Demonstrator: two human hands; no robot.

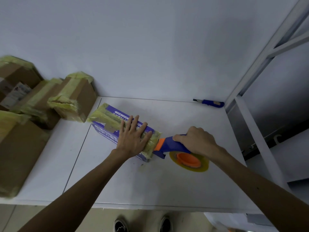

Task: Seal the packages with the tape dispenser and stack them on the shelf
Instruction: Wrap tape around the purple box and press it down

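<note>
Black shoes [120,226] with white markings at the bottom edge, on a beige floor, on the near side of the white table [150,186].

Landmark = purple rectangular cardboard box [102,131], lying flat on the table around mid-surface, long axis running diagonally away to the left. Both ends and the top are wrapped in yellowish clear tape. White print on the top and side, too blurred to read; no brand legible.

- Left hand [133,136]: flat on top of the box at its near end, palm down, fingers straight and spread, thumb out along the taped end. Pressing, not gripping.
- Right hand [195,141]: just right of the box's near end, fingers curled round the handle of the blue plastic tape dispenser [173,145].
- Dispenser: orange nose sits against the box's near taped end. Yellowish translucent tape roll [204,166] on an orange hub hangs at the dispenser's near side, right of the box.
- Blue utility knife [210,103]: well right of and beyond the box, at the table's back edge by the wall, black tip pointing left.
- Brown cardboard box with yellowish tape [78,99]: just left of the purple box's far end, very close; can't tell if touching.
- More taped brown boxes further left; one carries a white paper label [16,92], text unreadable. Large brown carton [18,148] to the box's near left.
- White metal shelf frame [259,136]: well right of the box, past the table's right edge.
</note>
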